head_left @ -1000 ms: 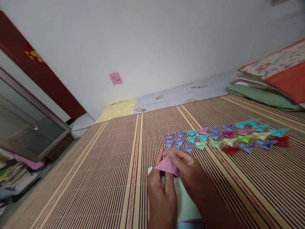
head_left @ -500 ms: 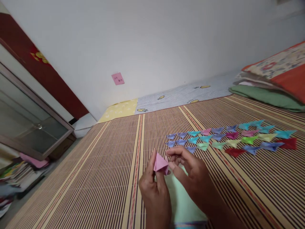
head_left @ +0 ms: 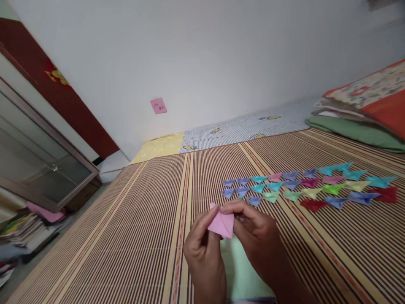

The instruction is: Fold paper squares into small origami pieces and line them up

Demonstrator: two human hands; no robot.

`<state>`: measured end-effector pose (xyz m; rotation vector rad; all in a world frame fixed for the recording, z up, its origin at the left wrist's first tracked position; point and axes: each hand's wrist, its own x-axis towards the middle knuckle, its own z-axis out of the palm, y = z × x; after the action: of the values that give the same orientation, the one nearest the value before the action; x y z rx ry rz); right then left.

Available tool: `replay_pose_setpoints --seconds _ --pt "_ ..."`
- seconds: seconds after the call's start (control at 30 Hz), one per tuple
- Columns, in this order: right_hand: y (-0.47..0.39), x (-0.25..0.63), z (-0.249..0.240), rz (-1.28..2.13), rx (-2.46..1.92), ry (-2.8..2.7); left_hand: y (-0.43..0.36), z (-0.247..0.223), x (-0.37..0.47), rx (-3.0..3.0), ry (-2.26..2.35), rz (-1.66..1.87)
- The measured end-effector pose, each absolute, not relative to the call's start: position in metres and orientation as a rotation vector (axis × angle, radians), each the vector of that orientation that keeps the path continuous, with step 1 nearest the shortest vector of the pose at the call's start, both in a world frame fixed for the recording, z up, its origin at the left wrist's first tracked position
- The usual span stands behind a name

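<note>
Right hand (head_left: 257, 232) closed onto pink paper (head_left: 223, 225) | left hand (head_left: 205, 250) holding it

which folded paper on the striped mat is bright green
The bright green paper between the two pale yellow papers, behind a blue paper; the other green papers are paler.

Matt creased pink paper (head_left: 221, 223); striped, ridged mat (head_left: 152, 211); smooth wall (head_left: 221, 55).

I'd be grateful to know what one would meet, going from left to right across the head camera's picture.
Glass-paned door → pink note on the wall → pink folded paper being held → lime-green folded paper → dark red folded paper near the right edge.
</note>
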<state>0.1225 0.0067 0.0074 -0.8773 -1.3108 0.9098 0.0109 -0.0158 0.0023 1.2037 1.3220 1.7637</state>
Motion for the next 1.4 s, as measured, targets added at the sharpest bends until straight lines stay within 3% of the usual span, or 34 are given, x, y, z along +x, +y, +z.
replay_pose_setpoints --seconds 0.33,0.53,0.93,1.4 --pt "0.013 0.127 0.002 1.166 -0.768 -1.194 -0.01 0.003 0.005 1.303 1.3 1.7" --pt "0.018 0.13 -0.002 1.059 -0.86 -1.178 -0.016 0.001 0.005 1.457 1.294 1.593" --pt "0.012 0.128 0.006 0.85 -0.908 -1.378 -0.012 0.006 0.015 0.943 1.255 1.695" --pt "0.014 0.128 0.005 0.907 -0.885 -1.357 -0.013 0.004 0.018 1.024 1.247 1.73"
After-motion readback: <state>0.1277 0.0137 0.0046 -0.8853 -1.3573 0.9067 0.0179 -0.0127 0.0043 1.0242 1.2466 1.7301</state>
